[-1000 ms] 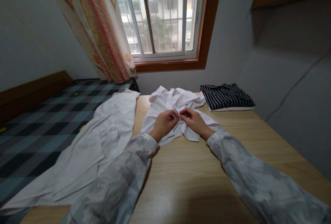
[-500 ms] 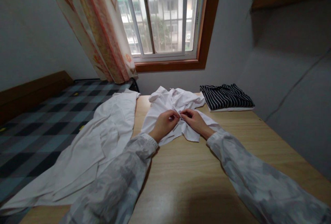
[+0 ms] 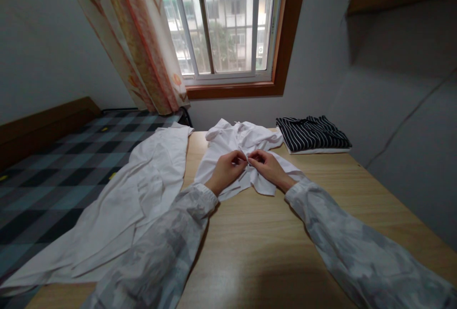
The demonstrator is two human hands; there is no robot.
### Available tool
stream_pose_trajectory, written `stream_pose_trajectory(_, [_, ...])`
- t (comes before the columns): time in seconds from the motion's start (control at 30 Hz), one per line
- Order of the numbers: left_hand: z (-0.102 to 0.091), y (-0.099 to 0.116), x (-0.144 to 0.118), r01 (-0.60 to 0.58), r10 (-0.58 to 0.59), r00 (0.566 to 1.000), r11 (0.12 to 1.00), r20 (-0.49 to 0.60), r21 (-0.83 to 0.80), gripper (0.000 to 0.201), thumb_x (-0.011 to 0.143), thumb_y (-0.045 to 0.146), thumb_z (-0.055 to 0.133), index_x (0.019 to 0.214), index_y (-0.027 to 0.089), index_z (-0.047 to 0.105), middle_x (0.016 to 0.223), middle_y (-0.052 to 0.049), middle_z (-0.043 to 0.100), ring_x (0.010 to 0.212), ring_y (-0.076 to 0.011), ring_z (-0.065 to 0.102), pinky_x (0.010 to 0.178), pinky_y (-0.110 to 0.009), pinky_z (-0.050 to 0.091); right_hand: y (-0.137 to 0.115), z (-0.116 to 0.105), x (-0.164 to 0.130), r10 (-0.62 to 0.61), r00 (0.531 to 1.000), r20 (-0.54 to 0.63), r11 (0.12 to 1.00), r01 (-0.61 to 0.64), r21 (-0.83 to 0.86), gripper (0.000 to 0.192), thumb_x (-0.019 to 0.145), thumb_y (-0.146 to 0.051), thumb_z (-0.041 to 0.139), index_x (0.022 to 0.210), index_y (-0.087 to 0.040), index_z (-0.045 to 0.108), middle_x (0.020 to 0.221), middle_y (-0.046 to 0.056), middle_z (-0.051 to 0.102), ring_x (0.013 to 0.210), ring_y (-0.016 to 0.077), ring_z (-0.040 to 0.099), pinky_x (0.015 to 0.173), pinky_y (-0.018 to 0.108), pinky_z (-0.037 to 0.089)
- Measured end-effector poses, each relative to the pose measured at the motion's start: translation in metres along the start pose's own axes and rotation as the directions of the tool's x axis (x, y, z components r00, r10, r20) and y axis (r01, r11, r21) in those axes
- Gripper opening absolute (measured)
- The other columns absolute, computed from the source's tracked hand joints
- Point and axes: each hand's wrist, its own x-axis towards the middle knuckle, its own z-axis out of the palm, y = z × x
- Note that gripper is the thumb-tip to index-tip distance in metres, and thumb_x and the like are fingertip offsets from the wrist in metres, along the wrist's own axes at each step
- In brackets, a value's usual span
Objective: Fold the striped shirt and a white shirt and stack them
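fingers of our left hand (image 3: 225, 169) and right hand (image 3: 270, 166) pinch the rumpled white cloth shirt (image 3: 226, 140); uneven tugging could crease its front.

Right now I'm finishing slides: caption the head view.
Left hand and right hand pinch a white shirt on a table, near striped cloth.

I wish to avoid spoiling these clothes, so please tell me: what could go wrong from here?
The left grip and right grip pinch one spot of the white shirt, which might slip or crease. The left sleeve could drag the white garment beside it. The striped garment, close beside the shirt, may be nudged.
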Motion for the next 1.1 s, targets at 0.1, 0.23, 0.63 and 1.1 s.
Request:
stream_pose_trajectory(0.1, [0.001,-0.003,0.002,0.058,-0.060,0.998,0.989,-0.008,-0.135,0.015,0.090,0.031,0.079,0.097,0.018,0.075,0.090,-0.005,0.080,0.082,-0.0180,0.076,0.076,-0.028,0.059,-0.002,-0.001,-0.001,-0.019,1.000,-0.010,0.998,0.019,-0.052,0.020,0.095,-0.041,0.075,0.099,-0.022,0.077,0.094,0.004,0.081,0.086,0.0219,0.074,0.083,0.035,0.056])
stream_pose_trajectory(0.23, [0.002,-0.009,0.004,0.152,-0.151,0.988,0.953,0.023,-0.261,0.029,0.088,0.042,0.084,0.098,0.016,0.078,0.091,-0.008,0.082,0.082,-0.0201,0.076,0.075,-0.030,0.060,-0.004,-0.002,-0.003,-0.038,0.999,-0.032,0.995,0.035,-0.097,0.022,0.096,-0.045,0.077,0.096,-0.023,0.079,0.094,0.005,0.083,0.086,0.0236,0.076,0.082,0.036,0.058])
stream_pose_trajectory(0.63, [-0.004,-0.012,0.007,0.163,-0.150,0.986,0.955,0.069,-0.247,0.038,0.087,0.054,0.085,0.091,0.017,0.081,0.090,-0.008,0.081,0.080,-0.0204,0.072,0.076,-0.032,0.056,-0.004,-0.001,-0.003,-0.070,0.997,-0.020,0.992,0.068,-0.108,0.023,0.096,-0.047,0.078,0.097,-0.023,0.077,0.097,0.006,0.083,0.087,0.0237,0.076,0.083,0.037,0.060])
stream_pose_trajectory(1.1, [-0.004,-0.009,0.008,0.109,-0.094,0.992,0.976,0.087,-0.191,0.033,0.092,0.050,0.076,0.086,0.018,0.070,0.080,-0.002,0.070,0.073,-0.0154,0.060,0.067,-0.027,0.047,-0.007,-0.002,-0.003,-0.045,0.999,0.000,0.996,0.045,-0.080,0.021,0.095,-0.044,0.078,0.098,-0.023,0.077,0.097,0.005,0.082,0.089,0.0234,0.075,0.086,0.037,0.059])
